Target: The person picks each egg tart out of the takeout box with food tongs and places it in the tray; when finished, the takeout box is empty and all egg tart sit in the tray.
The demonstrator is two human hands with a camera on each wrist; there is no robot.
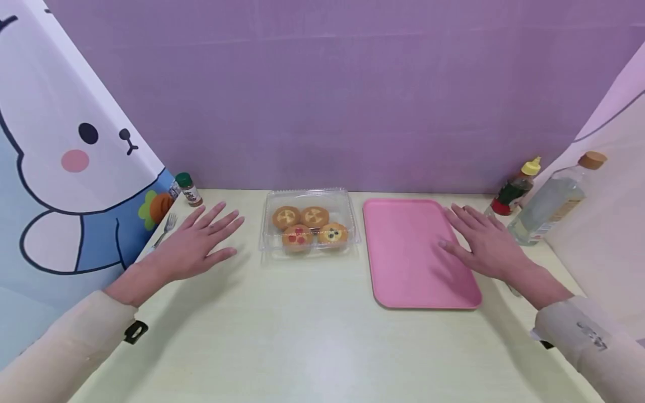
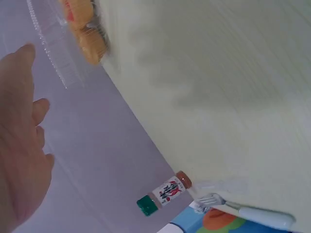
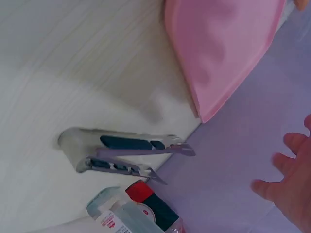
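Note:
My left hand [image 1: 196, 246] hovers over the left side of the table with its fingers spread, holding nothing. Inward from it sits a clear plastic box [image 1: 344, 202] with several small muffins [image 1: 314, 216]. Over the right edge of a pink tray [image 1: 403, 252] hovers my right hand [image 1: 486, 246], fingers extended and nothing held. A pair of tongs [image 3: 124, 145] lies on the table beside the tray, mostly hidden by that hand in the head view. Near the left hand lie a fork with a white handle [image 2: 262, 216] and a green-capped seasoning bottle [image 1: 191, 191].
At the back right stand a clear bottle with a brown cap [image 1: 549, 204] and a dark sauce bottle with a yellow cap [image 1: 514, 193]. A purple backdrop [image 1: 322, 101] rises behind the table [image 1: 282, 336]. A printed cartoon cloth [image 1: 65, 184] hangs at the left.

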